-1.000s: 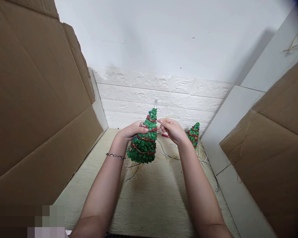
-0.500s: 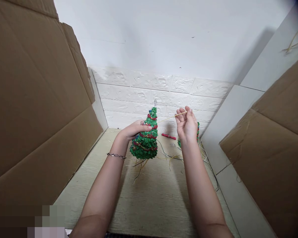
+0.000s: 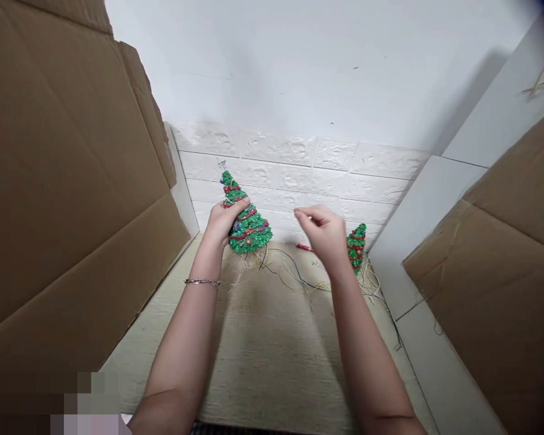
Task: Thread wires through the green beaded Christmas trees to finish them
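My left hand [image 3: 226, 217] is wrapped round the upper part of a small beaded Christmas tree [image 3: 254, 232], green with red garlands and small baubles. The tree leans to the left, held above the table, with a clear star at its tip and loose wires [image 3: 256, 260] hanging from its base. To the right of it, apart from the tree, my right hand [image 3: 323, 232] is raised with thumb and fingertips pinched together. What lies in that pinch, if anything, I cannot make out.
A second, similar tree [image 3: 356, 248] stands behind my right wrist, with tangled wires [image 3: 374, 284] by it. Past my right hand lies a red pen-like object [image 3: 303, 246]. Cardboard sheets [image 3: 72, 181] rise on both sides; a white brick-patterned wall [image 3: 281, 151] is behind.
My left hand has moved left and tilted the tree from leaning right to leaning left. My right hand has turned and moved slightly left; the yellow strand it held no longer shows.
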A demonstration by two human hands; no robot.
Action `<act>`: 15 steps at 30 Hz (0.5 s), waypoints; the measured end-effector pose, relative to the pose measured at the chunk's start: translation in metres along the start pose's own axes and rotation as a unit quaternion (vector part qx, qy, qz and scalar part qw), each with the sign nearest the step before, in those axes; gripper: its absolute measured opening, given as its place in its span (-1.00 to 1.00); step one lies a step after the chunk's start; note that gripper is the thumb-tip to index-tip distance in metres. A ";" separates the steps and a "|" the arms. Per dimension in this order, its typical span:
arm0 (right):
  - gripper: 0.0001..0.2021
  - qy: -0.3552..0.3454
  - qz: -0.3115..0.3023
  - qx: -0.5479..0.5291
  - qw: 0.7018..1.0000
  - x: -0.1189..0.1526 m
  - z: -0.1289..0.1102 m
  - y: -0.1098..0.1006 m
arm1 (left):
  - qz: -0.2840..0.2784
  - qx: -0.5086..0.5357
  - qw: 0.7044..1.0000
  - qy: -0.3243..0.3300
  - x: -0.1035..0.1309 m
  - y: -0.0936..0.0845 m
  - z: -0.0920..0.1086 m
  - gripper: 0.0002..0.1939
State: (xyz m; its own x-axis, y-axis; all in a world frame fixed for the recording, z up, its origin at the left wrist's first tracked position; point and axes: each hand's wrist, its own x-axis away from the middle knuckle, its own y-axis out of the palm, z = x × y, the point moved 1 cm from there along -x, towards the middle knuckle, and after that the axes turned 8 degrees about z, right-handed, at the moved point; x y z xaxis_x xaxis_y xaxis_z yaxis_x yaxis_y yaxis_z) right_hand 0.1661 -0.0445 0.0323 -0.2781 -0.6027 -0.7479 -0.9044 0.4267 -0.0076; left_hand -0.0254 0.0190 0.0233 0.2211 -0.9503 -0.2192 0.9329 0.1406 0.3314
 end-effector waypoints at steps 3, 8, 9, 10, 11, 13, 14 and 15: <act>-0.86 -0.036 -0.073 0.056 0.995 0.010 0.003 0.020 | 0.031 -0.001 0.999 0.019 -0.001 0.000 0.000 -0.65; -0.80 -0.043 -0.143 0.158 0.976 0.020 0.007 0.033 | 0.058 -0.019 0.996 0.069 0.001 0.008 -0.002 -0.66; -0.79 -0.044 -0.145 0.176 0.973 0.021 0.006 0.034 | 0.060 -0.029 0.994 0.083 0.002 0.009 -0.003 -0.67; -0.79 -0.043 -0.146 0.192 0.970 0.022 0.005 0.034 | 0.061 -0.042 0.993 0.097 0.002 0.010 -0.003 -0.67; -0.80 -0.041 -0.145 0.204 0.967 0.023 0.004 0.034 | 0.063 -0.056 0.990 0.110 0.002 0.011 -0.004 -0.66; -0.81 -0.032 -0.141 0.220 0.965 0.024 0.003 0.035 | 0.065 -0.085 0.985 0.134 0.004 0.013 -0.004 -0.66; -0.82 -0.028 -0.141 0.224 0.964 0.024 0.003 0.036 | 0.065 -0.100 0.982 0.146 0.004 0.014 -0.004 -0.65; -0.82 -0.025 -0.141 0.227 0.963 0.025 0.003 0.037 | 0.066 -0.117 0.978 0.157 0.005 0.014 -0.004 -0.65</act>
State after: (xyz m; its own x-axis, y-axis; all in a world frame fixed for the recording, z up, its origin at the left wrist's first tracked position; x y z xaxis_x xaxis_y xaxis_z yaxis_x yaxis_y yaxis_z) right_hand 0.1269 -0.0417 0.0118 -0.0160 -0.7092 -0.7048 -0.7034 0.5089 -0.4962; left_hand -0.0097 0.0170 0.0234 0.3867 -0.7919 -0.4725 0.9215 0.3515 0.1651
